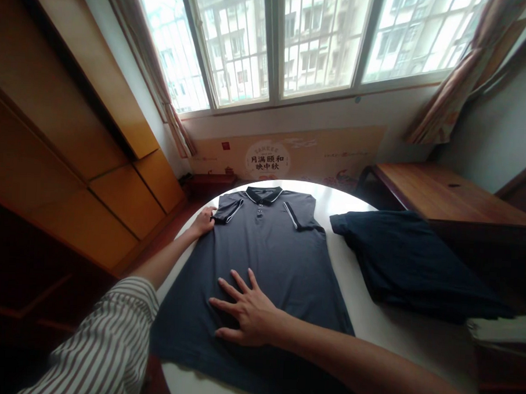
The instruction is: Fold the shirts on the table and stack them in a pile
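A dark grey polo shirt (273,250) lies front side up on a white round table (333,194). Its black collar with a white edge points toward the window, and both short sleeves are folded inward over the chest. My left hand (203,221) is at the shirt's left side by the armpit, its fingers curled closed on the fabric edge. Spread flat on the lower front of the shirt is my right hand (249,312), fingers apart, pressing on the cloth without gripping it.
A dark navy garment (417,262) lies in a heap on the table's right side. Beyond it stands a wooden desk (459,188). Wooden cabinets (110,184) line the left, and a barred window (278,46) with curtains is ahead.
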A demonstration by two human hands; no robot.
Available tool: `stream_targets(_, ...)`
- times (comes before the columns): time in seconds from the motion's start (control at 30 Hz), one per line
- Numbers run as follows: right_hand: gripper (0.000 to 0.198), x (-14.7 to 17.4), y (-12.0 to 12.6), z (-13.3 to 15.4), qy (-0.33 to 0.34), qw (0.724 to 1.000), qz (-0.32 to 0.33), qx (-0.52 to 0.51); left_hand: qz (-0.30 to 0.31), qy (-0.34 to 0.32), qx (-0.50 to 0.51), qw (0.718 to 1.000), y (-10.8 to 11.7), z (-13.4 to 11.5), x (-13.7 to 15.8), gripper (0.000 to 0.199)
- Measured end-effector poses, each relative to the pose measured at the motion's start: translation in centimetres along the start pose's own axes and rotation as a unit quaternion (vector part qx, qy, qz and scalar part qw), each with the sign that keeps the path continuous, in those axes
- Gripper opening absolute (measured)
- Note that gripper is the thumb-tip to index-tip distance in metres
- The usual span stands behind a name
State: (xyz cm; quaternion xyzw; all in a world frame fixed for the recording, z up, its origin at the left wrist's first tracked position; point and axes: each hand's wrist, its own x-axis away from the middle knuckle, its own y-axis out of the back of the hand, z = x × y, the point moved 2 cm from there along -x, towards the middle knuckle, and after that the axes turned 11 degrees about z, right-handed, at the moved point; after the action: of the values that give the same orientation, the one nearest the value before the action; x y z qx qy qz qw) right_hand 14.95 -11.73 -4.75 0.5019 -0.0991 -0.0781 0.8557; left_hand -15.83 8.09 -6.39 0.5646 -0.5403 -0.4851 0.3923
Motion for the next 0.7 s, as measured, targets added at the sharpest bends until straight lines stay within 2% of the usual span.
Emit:
stream_targets(0.13, 0.07, 0.2, 0.0, 0.0, 0.006, 1.0, 0.0, -0.001, -0.007, 0.035, -0.005, 0.999, 0.1, 0.3, -1.0, 0.031)
stream_targets(0.3, 0.071, 0.3, -0.2, 0.0, 0.02, 1.0, -0.009, -0.004, -0.036, 0.111, 0.002, 0.993, 0.3, 0.4, -0.5, 0.032)
stream_targets(0.4, 0.066, 0.2, 0.0, 0.2, 0.015, 1.0, -0.009, 0.014, -0.047, 0.129, 0.009, 0.991, 0.4, -0.1, 1.0, 0.038)
stream_targets(0.5, 0.06, 0.9, 1.2, 0.7, -0.017, 0.998, -0.021, 0.048, -0.037, 0.15, 0.006, 0.988, 0.8, -0.8, 4.4, 0.05)
stream_targets(0.57, 0.048, 2.5, 2.2, 1.4, -0.03, 0.997, -0.029, 0.063, -0.022, 0.124, 0.004, 0.992, 1.5, -1.8, 8.1, 0.043)
stream_targets(0.6, 0.04, 3.8, 2.6, 1.8, -0.038, 0.997, -0.032, 0.065, -0.015, 0.088, 0.009, 0.996, 2.0, -2.5, 10.4, 0.035)
stream_targets(0.63, 0.032, 5.4, 2.7, 2.3, -0.046, 0.996, -0.038, 0.064, -0.003, 0.032, 0.022, 0.999, 2.5, -3.3, 12.9, 0.027)
stream_targets(0.7, 0.019, 9.0, 2.2, 3.1, -0.067, 0.994, -0.059, 0.064, 0.06, -0.091, 0.07, 0.992, 3.7, -5.4, 18.4, 0.022)
